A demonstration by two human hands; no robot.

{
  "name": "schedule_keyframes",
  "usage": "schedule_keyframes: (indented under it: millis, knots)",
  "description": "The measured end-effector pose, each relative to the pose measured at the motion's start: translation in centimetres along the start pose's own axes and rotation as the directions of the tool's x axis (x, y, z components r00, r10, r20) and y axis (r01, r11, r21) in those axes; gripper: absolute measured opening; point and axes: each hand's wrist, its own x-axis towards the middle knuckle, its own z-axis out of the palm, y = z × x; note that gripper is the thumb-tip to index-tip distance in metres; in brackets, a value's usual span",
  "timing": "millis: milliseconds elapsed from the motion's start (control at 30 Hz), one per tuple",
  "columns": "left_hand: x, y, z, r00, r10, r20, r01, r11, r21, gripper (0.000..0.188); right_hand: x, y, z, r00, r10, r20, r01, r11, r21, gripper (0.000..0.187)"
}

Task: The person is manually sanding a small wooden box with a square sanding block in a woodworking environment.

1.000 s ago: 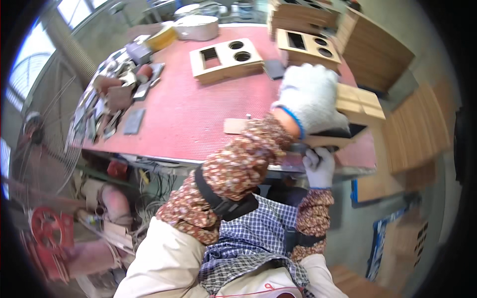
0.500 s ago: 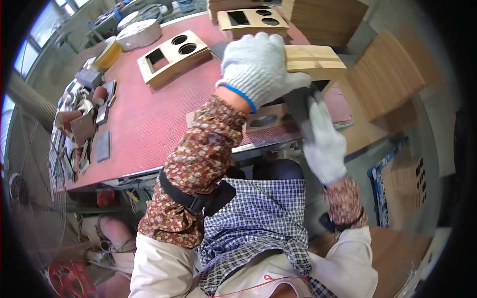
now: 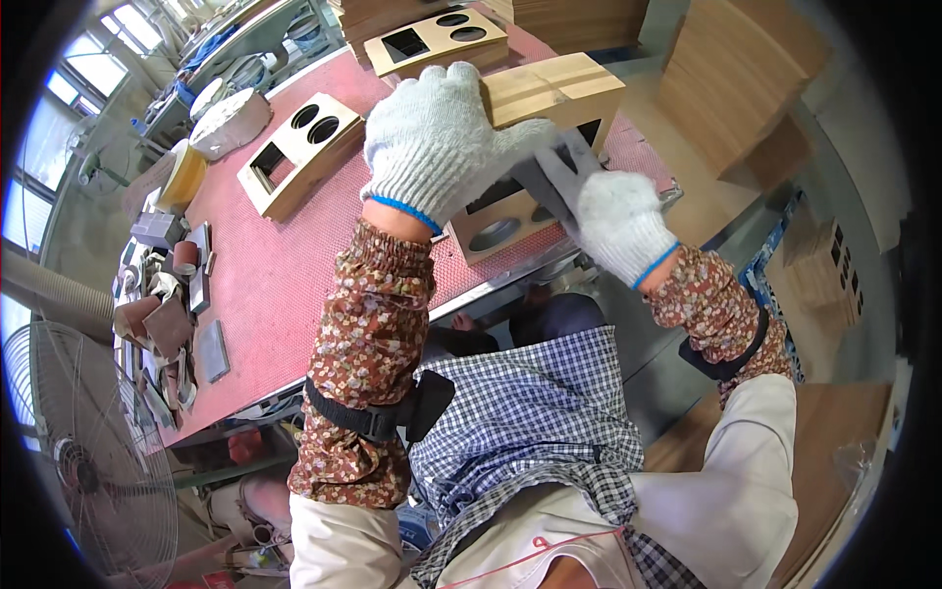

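My left hand (image 3: 432, 137), in a white knit glove with a blue cuff, grips a pale wooden box (image 3: 559, 83), its thumb stretched to the right. The box stands tilted at the table's near edge. Its front panel, with a round hole (image 3: 494, 234) and a dark rectangular opening, faces me. My right hand (image 3: 620, 218), gloved alike, is closed on a dark grey, flat sanding block (image 3: 542, 188), held against or just in front of that panel. Motion blurs the block and the right fingers, and I cannot tell whether it touches the wood.
Two similar wooden boxes, one to the left (image 3: 299, 152) and one farther back (image 3: 437, 41), lie on the red textured table (image 3: 260, 294). Sandpaper pieces (image 3: 167, 324) and a grey block (image 3: 213, 350) lie at left. A fan (image 3: 88, 461) stands lower left; stacked wooden panels (image 3: 741, 83) stand right.
The view has shifted, so the table things appear farther left. My right hand and the sanding block have moved up and left relative to the box. My left hand keeps its grip.
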Motion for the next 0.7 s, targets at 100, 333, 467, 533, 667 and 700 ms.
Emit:
schedule_keyframes:
  millis: [100,333,467,533,667,700]
  knots:
    - [-0.5,-0.4,-1.9,0.999,-0.044,0.001,0.044,0.999,0.01,0.084,0.4,-1.5,-1.8,0.97,0.08,0.229,-0.046,0.988,-0.15,0.066]
    - [-1.8,0.4,-0.4,0.994,-0.039,-0.097,0.031,0.996,-0.085,0.068,0.2,-2.2,-1.2,0.962,-0.214,-0.172,0.194,0.973,-0.124,0.057]
    - [-2.4,0.9,-0.9,0.99,-0.113,-0.086,0.096,0.979,-0.18,0.062,0.0,-2.6,1.3,0.938,-0.287,-0.195,0.275,0.957,-0.087,0.061]
    - [-2.4,1.0,-1.5,0.991,-0.132,-0.006,0.128,0.971,-0.2,0.063,0.2,-3.1,1.0,0.931,-0.305,-0.203,0.288,0.951,-0.109,0.061]
    - [-1.5,1.3,-1.6,0.989,-0.138,0.057,0.148,0.962,-0.23,0.066,0.4,-2.5,3.6,0.981,-0.139,-0.134,0.159,0.976,0.151,0.061]
    - [-0.9,1.8,-1.2,0.99,-0.12,0.077,0.135,0.96,-0.245,0.067,0.0,-1.1,5.7,0.994,-0.031,-0.103,0.057,0.965,0.257,0.058]
